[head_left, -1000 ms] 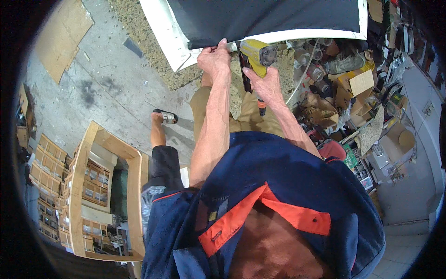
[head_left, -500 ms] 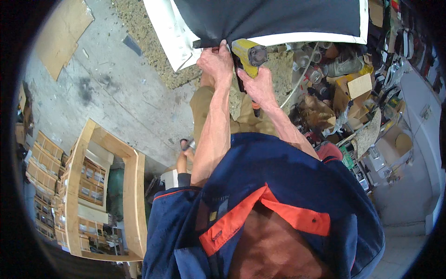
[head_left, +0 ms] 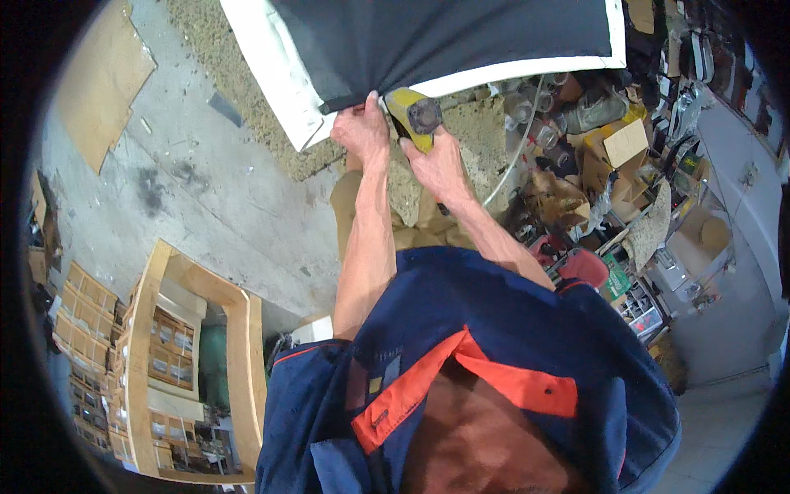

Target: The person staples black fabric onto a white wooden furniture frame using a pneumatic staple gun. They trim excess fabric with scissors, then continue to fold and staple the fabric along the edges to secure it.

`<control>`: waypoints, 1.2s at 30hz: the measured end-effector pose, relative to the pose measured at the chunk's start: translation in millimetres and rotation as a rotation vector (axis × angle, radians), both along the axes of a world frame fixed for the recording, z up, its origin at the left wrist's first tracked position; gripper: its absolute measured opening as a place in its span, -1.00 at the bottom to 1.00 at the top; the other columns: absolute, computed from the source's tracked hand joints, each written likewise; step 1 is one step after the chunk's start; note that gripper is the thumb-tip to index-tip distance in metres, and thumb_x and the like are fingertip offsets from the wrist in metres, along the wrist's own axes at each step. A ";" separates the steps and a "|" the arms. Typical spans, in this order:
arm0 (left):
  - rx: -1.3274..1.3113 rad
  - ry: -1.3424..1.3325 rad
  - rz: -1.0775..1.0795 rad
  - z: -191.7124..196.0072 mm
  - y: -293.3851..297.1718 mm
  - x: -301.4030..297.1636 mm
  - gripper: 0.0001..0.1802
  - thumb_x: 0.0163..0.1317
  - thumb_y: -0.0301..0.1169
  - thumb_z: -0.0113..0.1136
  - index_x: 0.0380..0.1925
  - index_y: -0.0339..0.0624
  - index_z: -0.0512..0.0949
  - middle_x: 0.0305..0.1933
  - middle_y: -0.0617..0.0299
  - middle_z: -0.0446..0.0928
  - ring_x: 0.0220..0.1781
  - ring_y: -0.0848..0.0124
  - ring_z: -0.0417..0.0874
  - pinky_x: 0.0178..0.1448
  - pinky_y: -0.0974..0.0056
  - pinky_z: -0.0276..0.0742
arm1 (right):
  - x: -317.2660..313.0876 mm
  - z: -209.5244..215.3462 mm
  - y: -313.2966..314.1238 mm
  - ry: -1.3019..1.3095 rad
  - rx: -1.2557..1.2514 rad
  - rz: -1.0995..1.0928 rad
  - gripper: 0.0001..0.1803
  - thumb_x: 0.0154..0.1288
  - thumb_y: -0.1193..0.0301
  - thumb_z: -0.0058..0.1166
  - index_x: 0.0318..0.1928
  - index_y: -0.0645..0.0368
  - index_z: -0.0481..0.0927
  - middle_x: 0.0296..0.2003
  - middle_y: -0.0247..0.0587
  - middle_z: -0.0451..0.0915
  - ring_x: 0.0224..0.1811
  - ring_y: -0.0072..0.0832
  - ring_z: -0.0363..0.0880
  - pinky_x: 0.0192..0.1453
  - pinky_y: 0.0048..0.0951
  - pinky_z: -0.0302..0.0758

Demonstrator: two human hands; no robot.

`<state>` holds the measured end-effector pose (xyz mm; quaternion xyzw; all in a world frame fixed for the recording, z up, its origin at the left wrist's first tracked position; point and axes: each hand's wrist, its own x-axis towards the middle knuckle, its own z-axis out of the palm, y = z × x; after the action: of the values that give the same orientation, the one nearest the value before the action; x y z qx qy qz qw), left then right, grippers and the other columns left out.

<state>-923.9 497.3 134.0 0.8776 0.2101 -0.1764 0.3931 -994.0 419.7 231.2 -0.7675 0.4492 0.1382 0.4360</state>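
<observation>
Black fabric (head_left: 461, 33) is stretched over a panel with a white border (head_left: 510, 72) at the top of the view. My left hand (head_left: 362, 132) pinches the fabric's near edge near the panel's left corner, pulling creases into it. Around the handle of a yellow air staple gun (head_left: 401, 105) with a round grey cap, my right hand (head_left: 438, 165) is closed. The gun's front is beside my left fingers at the panel's edge; whether its nose touches the fabric is hidden.
A pale hose (head_left: 527, 136) runs at the right of my right hand. Cardboard boxes (head_left: 621, 148), jars and clutter fill the right side. An upright wooden frame (head_left: 140, 354) stands lower left. Under the panel lies a speckled foam slab (head_left: 271, 132), with a cardboard sheet (head_left: 103, 90) farther left.
The panel, both hands and the staple gun appear shifted left and slightly lower in view. The gun has turned a little, its handle now more hidden by my right hand. Both grips stay closed.
</observation>
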 end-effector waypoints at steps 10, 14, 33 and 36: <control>-0.456 0.051 0.410 24.1 11.8 15.3 -0.59 0.18 -0.38 0.56 -0.10 -0.39 0.59 -0.41 0.17 0.65 -0.56 0.43 0.60 -0.45 0.32 0.51 | -23.3 -13.9 -66.0 -0.329 -0.541 0.131 -0.19 0.33 0.63 0.13 0.56 0.37 0.14 -0.03 0.30 0.54 0.03 0.22 0.56 0.13 0.08 0.49; -0.386 0.099 0.506 27.0 33.5 31.8 -0.61 0.23 -0.39 0.53 -0.11 -0.42 0.58 -0.35 0.14 0.68 -0.54 0.42 0.64 -0.53 0.36 0.44 | -11.3 -60.0 -96.5 -0.171 -0.670 0.001 -0.09 0.31 0.63 0.15 0.59 0.37 -0.01 -0.04 0.33 0.45 0.02 0.18 0.45 0.18 0.08 0.36; -0.292 0.253 0.225 18.5 85.0 45.6 -0.86 0.29 -0.50 0.42 -0.34 -0.33 0.64 -0.43 0.14 0.70 -0.50 0.44 0.71 -0.53 0.39 0.47 | -6.5 -47.2 -103.2 -0.240 -0.606 -0.031 -0.20 0.21 0.54 0.32 0.42 0.38 0.24 0.11 0.30 0.32 0.19 0.14 0.34 0.24 0.04 0.38; -0.275 0.336 0.152 21.3 88.8 52.3 -0.82 0.29 -0.50 0.43 -0.23 -0.40 0.63 -0.37 0.10 0.71 -0.47 0.43 0.70 -0.50 0.40 0.48 | -1.6 -45.6 -107.6 -0.172 -0.569 -0.033 -0.27 0.25 0.51 0.31 0.37 0.37 0.30 0.10 0.24 0.37 0.19 0.10 0.35 0.27 0.00 0.37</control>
<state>-871.6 586.1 155.3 0.7557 0.3120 -0.3171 0.4807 -995.5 312.0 185.6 -0.8603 0.4438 -0.0659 0.2420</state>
